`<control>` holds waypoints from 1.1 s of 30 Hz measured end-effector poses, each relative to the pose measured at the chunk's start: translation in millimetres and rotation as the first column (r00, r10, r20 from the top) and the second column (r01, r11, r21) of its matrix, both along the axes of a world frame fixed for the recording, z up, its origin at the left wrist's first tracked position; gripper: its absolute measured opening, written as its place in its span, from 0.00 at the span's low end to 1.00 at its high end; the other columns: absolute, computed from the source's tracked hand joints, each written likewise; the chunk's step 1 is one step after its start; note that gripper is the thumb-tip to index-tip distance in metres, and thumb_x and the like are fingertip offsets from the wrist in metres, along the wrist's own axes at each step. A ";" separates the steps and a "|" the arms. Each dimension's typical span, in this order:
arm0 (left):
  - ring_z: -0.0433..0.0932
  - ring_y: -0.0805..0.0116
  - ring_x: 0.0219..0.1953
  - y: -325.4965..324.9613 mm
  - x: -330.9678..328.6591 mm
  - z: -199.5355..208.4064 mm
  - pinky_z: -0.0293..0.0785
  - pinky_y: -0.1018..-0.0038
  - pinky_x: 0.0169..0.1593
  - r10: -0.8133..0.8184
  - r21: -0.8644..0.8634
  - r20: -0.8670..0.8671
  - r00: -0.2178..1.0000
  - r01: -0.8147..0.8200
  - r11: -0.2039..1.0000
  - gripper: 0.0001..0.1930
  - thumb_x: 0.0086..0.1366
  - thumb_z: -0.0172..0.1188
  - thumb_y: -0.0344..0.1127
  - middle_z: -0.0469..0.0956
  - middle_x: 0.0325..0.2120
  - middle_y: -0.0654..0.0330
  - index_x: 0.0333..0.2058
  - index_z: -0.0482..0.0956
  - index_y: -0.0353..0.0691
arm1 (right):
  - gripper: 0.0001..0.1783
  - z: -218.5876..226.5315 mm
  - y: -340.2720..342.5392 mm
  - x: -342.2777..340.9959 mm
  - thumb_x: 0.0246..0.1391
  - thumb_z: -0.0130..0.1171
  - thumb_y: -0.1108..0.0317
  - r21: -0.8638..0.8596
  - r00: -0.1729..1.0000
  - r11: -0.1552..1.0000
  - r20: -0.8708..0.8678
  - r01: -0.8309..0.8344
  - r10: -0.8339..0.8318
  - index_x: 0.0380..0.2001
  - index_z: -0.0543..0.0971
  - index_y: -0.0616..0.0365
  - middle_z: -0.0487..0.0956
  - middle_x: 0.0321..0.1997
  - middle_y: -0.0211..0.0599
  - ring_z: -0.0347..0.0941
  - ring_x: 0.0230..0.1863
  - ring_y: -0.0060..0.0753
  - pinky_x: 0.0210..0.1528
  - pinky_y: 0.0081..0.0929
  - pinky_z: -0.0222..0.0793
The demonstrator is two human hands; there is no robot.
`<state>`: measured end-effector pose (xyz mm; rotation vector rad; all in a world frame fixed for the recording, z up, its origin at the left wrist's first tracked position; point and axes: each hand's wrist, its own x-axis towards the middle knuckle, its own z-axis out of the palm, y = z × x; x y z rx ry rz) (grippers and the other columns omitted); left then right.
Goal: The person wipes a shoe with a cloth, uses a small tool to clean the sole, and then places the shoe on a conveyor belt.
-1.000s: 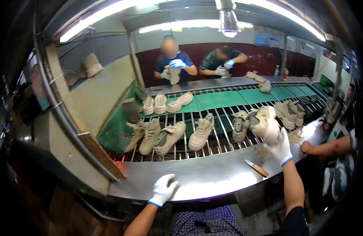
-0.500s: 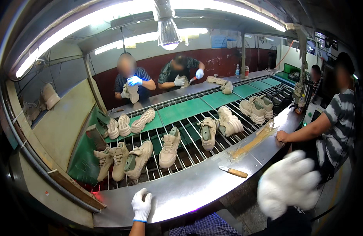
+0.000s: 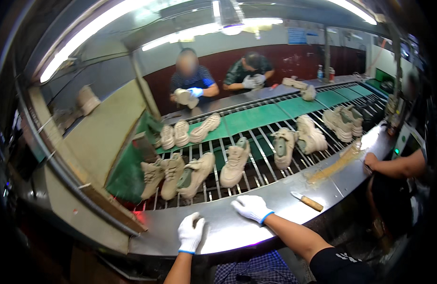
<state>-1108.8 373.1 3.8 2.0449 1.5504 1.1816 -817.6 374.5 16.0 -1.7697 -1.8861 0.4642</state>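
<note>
My left hand [image 3: 190, 233], in a white knit glove, rests on the metal ledge [image 3: 218, 227] with fingers loosely curled and the thumb apart. It holds nothing that I can see. My right hand [image 3: 251, 208], gloved alike, lies palm down further right on the ledge, its fingers bent toward the left and nothing visible in them. Right of it lies a short knife [image 3: 309, 201] with a wooden handle. Just beyond my hands, beige sneakers stand on the bar conveyor; the nearest are a sneaker [image 3: 236, 163] and a tilted sneaker [image 3: 197, 175].
Green panels [image 3: 256, 117] run along the conveyor, with more sneakers [image 3: 311, 135] on the right. Across it, one person holds a shoe [image 3: 184, 98]; another person's gloved hands [image 3: 254, 81] are together. At the right, a co-worker's forearm [image 3: 393, 166] reaches onto the ledge. Tape [image 3: 336, 163] covers part of the ledge.
My right hand has come from the raised, blurred position at lower right down onto the ledge near my left hand. The view has shifted left. The person across has turned the held shoe.
</note>
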 end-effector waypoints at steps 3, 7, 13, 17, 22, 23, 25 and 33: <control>0.86 0.52 0.49 1.9 -3.6 -8.6 0.81 0.59 0.57 0.004 0.035 -0.052 0.999 -0.002 0.999 0.16 0.65 0.72 0.42 0.88 0.43 0.54 0.47 0.88 0.40 | 0.27 1.1 2.4 2.0 0.73 0.49 0.42 0.018 0.982 0.996 -0.174 0.083 -0.079 0.42 0.84 0.55 0.86 0.44 0.52 0.83 0.48 0.61 0.53 0.52 0.77; 0.86 0.52 0.48 10.1 20.6 -4.0 0.81 0.59 0.57 -0.053 0.034 -0.067 0.996 0.055 0.998 0.17 0.64 0.73 0.43 0.88 0.44 0.53 0.47 0.88 0.40 | 0.27 -1.3 11.5 11.1 0.73 0.51 0.42 -0.003 0.959 0.991 -0.251 0.131 -0.128 0.42 0.84 0.55 0.86 0.43 0.52 0.83 0.49 0.62 0.53 0.52 0.77; 0.85 0.52 0.51 20.6 52.6 -1.7 0.78 0.59 0.60 -0.109 0.006 -0.094 0.990 0.110 0.994 0.19 0.65 0.71 0.46 0.88 0.45 0.54 0.49 0.88 0.42 | 0.27 -2.2 10.3 11.8 0.72 0.52 0.42 -0.076 0.920 0.982 -0.345 0.171 -0.186 0.44 0.85 0.54 0.87 0.44 0.52 0.83 0.49 0.60 0.53 0.49 0.77; 0.85 0.52 0.50 26.4 65.3 -2.1 0.79 0.58 0.59 -0.109 0.006 -0.095 0.989 0.110 0.994 0.18 0.65 0.71 0.46 0.88 0.45 0.54 0.49 0.88 0.43 | 0.25 -6.8 13.8 10.8 0.72 0.54 0.44 0.016 0.930 0.987 -0.337 0.158 -0.143 0.42 0.84 0.57 0.85 0.38 0.51 0.83 0.44 0.58 0.48 0.46 0.76; 0.85 0.51 0.50 28.7 61.8 -8.0 0.79 0.58 0.58 -0.096 0.017 -0.091 0.991 0.098 0.995 0.18 0.65 0.71 0.46 0.88 0.45 0.54 0.48 0.88 0.43 | 0.25 -1.5 12.4 8.2 0.72 0.53 0.44 -0.043 0.927 0.987 -0.341 0.153 -0.158 0.44 0.85 0.54 0.86 0.44 0.53 0.82 0.49 0.61 0.53 0.49 0.77; 0.85 0.51 0.50 28.0 61.9 -7.2 0.79 0.58 0.58 -0.091 0.022 -0.086 0.992 0.093 0.995 0.18 0.65 0.71 0.46 0.88 0.45 0.54 0.48 0.88 0.43 | 0.25 -2.6 12.3 7.1 0.72 0.53 0.44 -0.045 0.927 0.988 -0.342 0.150 -0.156 0.44 0.85 0.54 0.86 0.44 0.53 0.82 0.50 0.61 0.53 0.49 0.77; 0.85 0.51 0.50 28.5 59.3 -6.8 0.79 0.58 0.58 -0.105 0.009 -0.073 0.992 0.106 0.994 0.17 0.65 0.71 0.47 0.88 0.45 0.54 0.48 0.88 0.43 | 0.25 -3.1 16.4 4.9 0.72 0.53 0.43 -0.041 0.931 0.990 -0.337 0.133 -0.139 0.45 0.85 0.54 0.87 0.45 0.53 0.82 0.50 0.62 0.54 0.49 0.76; 0.85 0.52 0.51 33.4 55.1 -11.5 0.79 0.59 0.59 -0.128 -0.023 -0.063 0.990 0.127 0.992 0.18 0.67 0.70 0.49 0.88 0.46 0.55 0.48 0.88 0.43 | 0.23 -17.3 17.6 1.7 0.71 0.57 0.47 0.069 0.928 0.977 -0.332 0.203 -0.170 0.43 0.86 0.57 0.87 0.40 0.51 0.85 0.46 0.55 0.51 0.43 0.78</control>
